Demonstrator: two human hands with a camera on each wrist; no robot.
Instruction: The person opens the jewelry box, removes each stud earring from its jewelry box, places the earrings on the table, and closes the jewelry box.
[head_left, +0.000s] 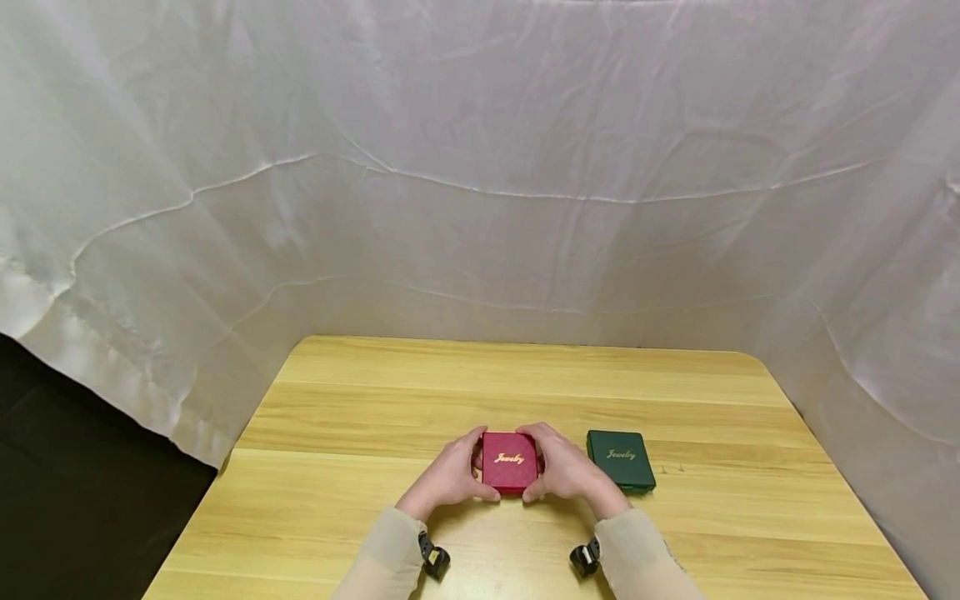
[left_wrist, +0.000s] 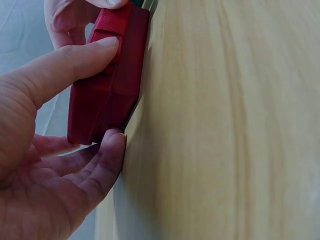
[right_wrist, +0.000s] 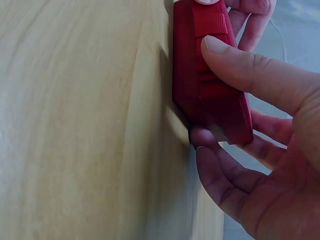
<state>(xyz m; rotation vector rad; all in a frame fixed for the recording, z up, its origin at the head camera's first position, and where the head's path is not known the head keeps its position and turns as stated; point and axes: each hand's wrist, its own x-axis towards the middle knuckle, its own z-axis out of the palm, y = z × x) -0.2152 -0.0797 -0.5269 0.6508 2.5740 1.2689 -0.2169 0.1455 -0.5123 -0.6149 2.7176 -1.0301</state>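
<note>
A red jewelry box (head_left: 510, 461) with gold "Jewelry" lettering on its lid is held between both hands near the middle of the table. My left hand (head_left: 453, 472) grips its left side, the thumb (left_wrist: 95, 55) on the front face and the other fingers round the side and underneath. On the opposite side my right hand (head_left: 562, 467) grips it the same way, its thumb (right_wrist: 235, 60) against the front. In both wrist views the lid looks closed, with a ribbed red band (right_wrist: 212, 25) on the front. The box's back is hidden.
A dark green jewelry box (head_left: 621, 460) with the same gold lettering lies on the table, just right of my right hand. The wooden table (head_left: 360, 400) has pale curtains (head_left: 480, 250) behind it and at both sides. Each wrist wears a small black camera (head_left: 435, 560).
</note>
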